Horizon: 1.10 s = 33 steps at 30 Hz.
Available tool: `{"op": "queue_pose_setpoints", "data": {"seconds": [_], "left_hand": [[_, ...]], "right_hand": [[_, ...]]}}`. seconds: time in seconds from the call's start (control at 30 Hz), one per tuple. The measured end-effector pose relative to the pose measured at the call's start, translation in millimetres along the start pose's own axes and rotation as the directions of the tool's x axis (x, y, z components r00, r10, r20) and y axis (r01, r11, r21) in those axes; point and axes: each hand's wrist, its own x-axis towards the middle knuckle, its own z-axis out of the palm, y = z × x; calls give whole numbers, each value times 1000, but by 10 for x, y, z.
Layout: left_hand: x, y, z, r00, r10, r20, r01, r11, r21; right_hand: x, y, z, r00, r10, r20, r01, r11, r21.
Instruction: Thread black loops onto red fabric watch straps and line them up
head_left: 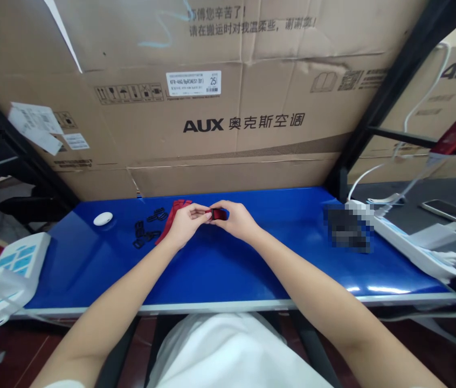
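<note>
My left hand [186, 221] and my right hand [234, 218] meet over the middle of the blue table [220, 269]. Both pinch a short red strap [207, 214] that carries a black buckle [219, 214] at its right end. More red straps [173, 214] lie in a pile just behind my left hand. Several loose black buckles [147, 229] are scattered to the left of that pile.
A small white oval object [103, 218] rests at the table's left. Large cardboard boxes [212, 97] form a wall behind. A white power strip [406, 242] with cables lies at the right, a white and light-blue device [5, 275] at the left edge.
</note>
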Motion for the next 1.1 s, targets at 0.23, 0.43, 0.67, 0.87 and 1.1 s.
{"op": "queue_pose_setpoints", "data": {"seconds": [0.23, 0.43, 0.67, 0.87, 1.1], "left_hand": [[5, 3, -2, 998, -55, -14, 54, 998, -39], [38, -14, -89, 995, -95, -25, 94, 995, -28], [109, -109, -215, 991, -131, -9, 131, 991, 32], [35, -180, -73, 981, -69, 179, -14, 905, 426], [-21, -262, 69, 883, 174, 437, -458, 531, 713]], "right_hand": [[-3, 1, -7, 999, -16, 44, 19, 998, -63], [24, 86, -104, 997, 1, 83, 10, 990, -142], [93, 368, -249, 988, 37, 152, 18, 939, -343], [126, 563, -176, 989, 114, 95, -67, 913, -403], [110, 646, -358, 886, 397, 240, -150, 735, -661]]}}
